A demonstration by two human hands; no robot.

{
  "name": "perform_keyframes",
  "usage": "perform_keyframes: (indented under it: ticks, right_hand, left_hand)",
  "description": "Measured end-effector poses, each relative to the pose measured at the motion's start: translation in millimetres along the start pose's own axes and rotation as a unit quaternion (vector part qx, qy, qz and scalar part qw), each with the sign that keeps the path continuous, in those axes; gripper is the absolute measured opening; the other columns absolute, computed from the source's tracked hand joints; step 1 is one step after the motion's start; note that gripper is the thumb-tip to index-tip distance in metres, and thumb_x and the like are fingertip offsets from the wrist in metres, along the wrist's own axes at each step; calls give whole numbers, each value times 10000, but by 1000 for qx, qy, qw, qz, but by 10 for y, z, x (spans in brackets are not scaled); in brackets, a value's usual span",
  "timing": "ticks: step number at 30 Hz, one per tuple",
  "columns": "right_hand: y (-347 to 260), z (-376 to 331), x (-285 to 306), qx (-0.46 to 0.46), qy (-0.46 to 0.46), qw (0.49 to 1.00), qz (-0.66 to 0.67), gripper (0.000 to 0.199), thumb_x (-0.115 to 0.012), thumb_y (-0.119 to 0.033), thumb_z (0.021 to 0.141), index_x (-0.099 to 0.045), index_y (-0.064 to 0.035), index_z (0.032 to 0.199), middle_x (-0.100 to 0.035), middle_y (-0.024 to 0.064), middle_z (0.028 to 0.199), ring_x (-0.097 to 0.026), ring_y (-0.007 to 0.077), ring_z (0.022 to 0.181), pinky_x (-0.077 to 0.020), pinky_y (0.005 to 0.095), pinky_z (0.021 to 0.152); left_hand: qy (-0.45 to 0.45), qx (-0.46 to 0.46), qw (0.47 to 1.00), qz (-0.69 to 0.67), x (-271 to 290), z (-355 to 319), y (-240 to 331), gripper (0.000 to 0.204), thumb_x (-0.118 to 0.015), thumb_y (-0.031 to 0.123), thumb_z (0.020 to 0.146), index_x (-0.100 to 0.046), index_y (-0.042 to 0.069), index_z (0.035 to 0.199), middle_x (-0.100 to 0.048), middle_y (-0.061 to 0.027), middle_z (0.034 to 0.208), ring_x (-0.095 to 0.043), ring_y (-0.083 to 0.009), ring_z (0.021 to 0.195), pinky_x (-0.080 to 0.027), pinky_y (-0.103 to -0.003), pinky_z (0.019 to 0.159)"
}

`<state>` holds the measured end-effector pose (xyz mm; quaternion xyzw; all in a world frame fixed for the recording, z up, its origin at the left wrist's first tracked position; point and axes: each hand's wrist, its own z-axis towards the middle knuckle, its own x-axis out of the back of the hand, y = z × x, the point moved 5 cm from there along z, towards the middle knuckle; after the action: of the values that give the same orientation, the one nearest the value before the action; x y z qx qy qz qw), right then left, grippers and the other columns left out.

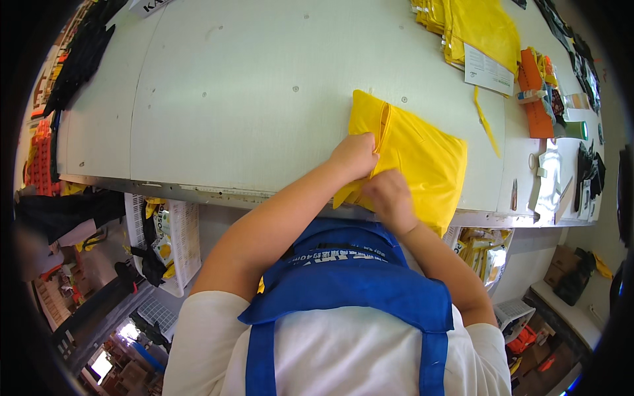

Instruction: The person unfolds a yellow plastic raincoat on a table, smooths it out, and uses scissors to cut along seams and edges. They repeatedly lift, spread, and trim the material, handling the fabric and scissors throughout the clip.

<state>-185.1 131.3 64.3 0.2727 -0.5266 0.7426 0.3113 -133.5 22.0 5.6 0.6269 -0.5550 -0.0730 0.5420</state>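
Observation:
A folded piece of yellow fabric (429,155) lies at the near edge of the work table, a corner of it hanging over the edge. A seam or slit runs along its left part. My left hand (355,156) is closed in a fist on its left side, gripping the cloth next to that seam. Against the lower part of the same fabric is my right hand (391,201). Motion smears its curled fingers, and whether they pinch the cloth cannot be made out.
A pale table (218,92) spreads before me. At the far right are a stack of yellow fabric pieces (485,30), a printed white sheet (489,69), a loose yellow strip (487,122) and an orange box (533,92). White baskets (187,244) stand below the table edge.

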Motion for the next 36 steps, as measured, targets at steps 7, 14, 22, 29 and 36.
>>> perform_keyframes:
  ticks: [7, 14, 22, 29, 36]
  right_hand:
    - [52, 240, 135, -80, 56, 995, 16, 115, -651, -50, 722, -559, -79, 784, -557, 68, 785, -534, 290, 815, -407, 379, 729]
    - [-82, 269, 66, -41, 52, 997, -31, 102, -636, -74, 738, -546, -76, 787, -554, 79, 810, -527, 284, 849, -381, 390, 762]
    - [876, 997, 14, -214, 71, 965, -137, 82, -619, -141, 799, -572, -77, 822, -581, 71, 922, -506, 279, 986, -362, 413, 836]
    - [509, 562, 77, -286, 54, 951, -107, 455, -691, -282, 764, -513, -42, 1107, -507, 193, 1052, -486, 360, 1018, -411, 446, 867]
    - [-503, -188, 511, -398, 112, 908, -66, 858, -730, -350, 733, -281, 30, 1358, -430, 285, 1196, -451, 449, 1083, -378, 465, 957]
  left_hand:
    - [207, -149, 966, 30, 277, -1007, 183, 131, -647, 133, 798, -558, 41, 772, -585, -113, 711, -591, -268, 634, -471, -375, 570]
    - [187, -144, 970, 65, 73, -864, -8, 152, -650, 151, 761, -566, 33, 714, -596, -148, 701, -578, -343, 646, -472, -423, 598]
    - [45, -95, 993, 50, -13, -1062, -159, 176, -647, 181, 780, -580, 39, 700, -579, -152, 646, -567, -352, 624, -453, -423, 579]
    - [253, 10, 962, -105, 242, -876, -670, 396, -635, 264, 842, -544, 7, 1128, -608, -115, 989, -581, -188, 890, -455, -317, 726]
    - [-221, 0, 837, -500, 121, -650, 290, 687, -599, 328, 871, -302, 10, 1403, -459, -114, 1312, -477, -218, 1155, -400, -323, 945]
